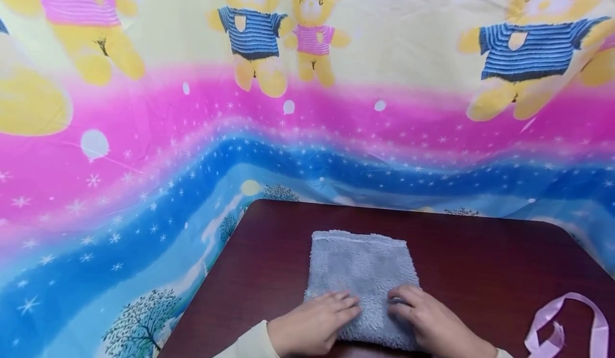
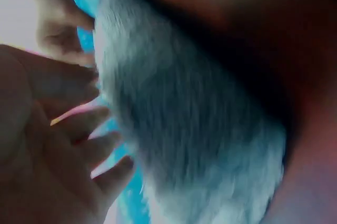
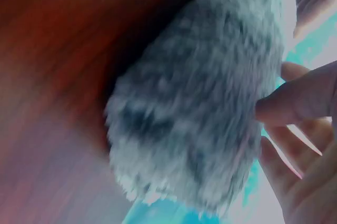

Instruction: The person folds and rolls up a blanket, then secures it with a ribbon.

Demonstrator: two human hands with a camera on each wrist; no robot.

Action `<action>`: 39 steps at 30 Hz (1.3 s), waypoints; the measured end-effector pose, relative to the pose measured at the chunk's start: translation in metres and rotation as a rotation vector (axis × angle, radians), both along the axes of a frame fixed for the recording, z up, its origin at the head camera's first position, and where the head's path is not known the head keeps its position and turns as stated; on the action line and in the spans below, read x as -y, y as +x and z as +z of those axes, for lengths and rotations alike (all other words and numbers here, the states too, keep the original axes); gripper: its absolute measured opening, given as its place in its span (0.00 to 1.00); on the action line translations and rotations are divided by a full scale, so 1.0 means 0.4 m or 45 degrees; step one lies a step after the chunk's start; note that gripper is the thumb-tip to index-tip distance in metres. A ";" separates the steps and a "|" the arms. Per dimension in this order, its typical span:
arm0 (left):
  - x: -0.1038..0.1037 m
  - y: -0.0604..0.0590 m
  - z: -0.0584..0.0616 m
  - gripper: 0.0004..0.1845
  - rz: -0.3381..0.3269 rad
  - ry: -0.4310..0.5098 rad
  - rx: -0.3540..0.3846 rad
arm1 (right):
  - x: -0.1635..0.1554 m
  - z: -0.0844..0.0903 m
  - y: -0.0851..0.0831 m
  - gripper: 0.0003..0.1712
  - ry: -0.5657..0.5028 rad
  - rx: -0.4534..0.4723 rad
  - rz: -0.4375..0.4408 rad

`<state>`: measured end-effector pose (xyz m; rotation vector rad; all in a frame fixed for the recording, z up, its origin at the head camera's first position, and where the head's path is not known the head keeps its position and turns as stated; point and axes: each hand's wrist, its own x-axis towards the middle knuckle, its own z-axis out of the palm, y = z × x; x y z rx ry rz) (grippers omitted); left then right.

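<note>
At left, we see the left hand [image 1: 314, 320], grip loose and wide, resting on the gray cloth [image 1: 362, 267], which lies on the desk [image 1: 240, 272]. The right hand [image 1: 432, 318] touches its right side, grip likewise loose. Uneven pressure could, we judge, bunch the soft pile. A ribbon [image 1: 600, 328] lies well apart, rightmost.

The head view looks forward and down; both wrist views share the cloth [image 1: 368, 283] close-up.
</note>
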<state>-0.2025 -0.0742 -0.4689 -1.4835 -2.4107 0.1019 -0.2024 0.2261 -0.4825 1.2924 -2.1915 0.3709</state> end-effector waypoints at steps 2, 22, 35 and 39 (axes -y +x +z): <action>-0.010 0.004 -0.006 0.28 -0.023 -0.116 0.117 | 0.013 -0.002 0.015 0.23 0.090 0.007 -0.017; 0.018 -0.011 -0.024 0.45 0.017 -0.133 0.199 | -0.038 -0.032 0.017 0.58 0.438 0.258 -0.082; 0.048 -0.016 -0.029 0.51 0.147 -0.064 -0.012 | -0.039 -0.029 0.015 0.50 0.461 0.169 -0.130; 0.048 -0.011 -0.040 0.46 0.131 -0.064 -0.116 | -0.042 -0.037 0.021 0.52 0.423 0.215 -0.130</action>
